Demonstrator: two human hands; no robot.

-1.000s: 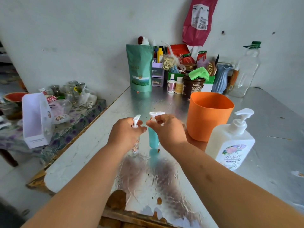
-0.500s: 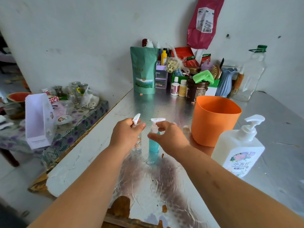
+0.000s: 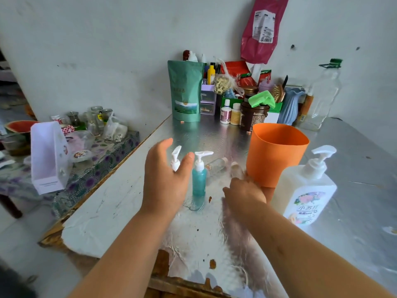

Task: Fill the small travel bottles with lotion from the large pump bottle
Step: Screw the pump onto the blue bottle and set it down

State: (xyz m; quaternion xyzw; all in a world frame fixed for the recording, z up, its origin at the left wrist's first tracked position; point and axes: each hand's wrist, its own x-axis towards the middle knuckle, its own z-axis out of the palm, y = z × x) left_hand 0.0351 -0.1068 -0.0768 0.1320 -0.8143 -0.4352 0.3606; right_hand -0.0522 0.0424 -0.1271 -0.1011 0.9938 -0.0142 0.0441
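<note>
Foil-covered table [image 3: 214,134]: bright, creased surface carrying all task items. Positions below are referenced to the orange tub [image 3: 277,153].

Orange tub: upright, open-topped, right of centre on the table.

Large pump bottle [image 3: 307,190]: white with a floral label, upright, just beside the tub on its near right, pump nozzle pointing right.

Left hand [image 3: 165,179]: to the left of the tub, fingers spread and loosely curved, gripping nothing; a small white pump head [image 3: 175,158] shows between thumb and fingers. The bottle beneath that pump is hidden behind the hand.

Right hand [image 3: 245,193]: low on the table near the tub's near left base, blurred; whether its fingers are curled or spread cannot be told, and nothing is seen in its grasp.

Teal travel bottle [image 3: 199,181]: upright with white pump fitted, left of the tub, standing between the two hands, touched by neither.

Clear travel bottle [image 3: 216,165]: lying on its side, between the teal bottle and the tub.

A second small clear bottle [image 3: 236,169]: just beside the tub's left wall, blurred.
</note>
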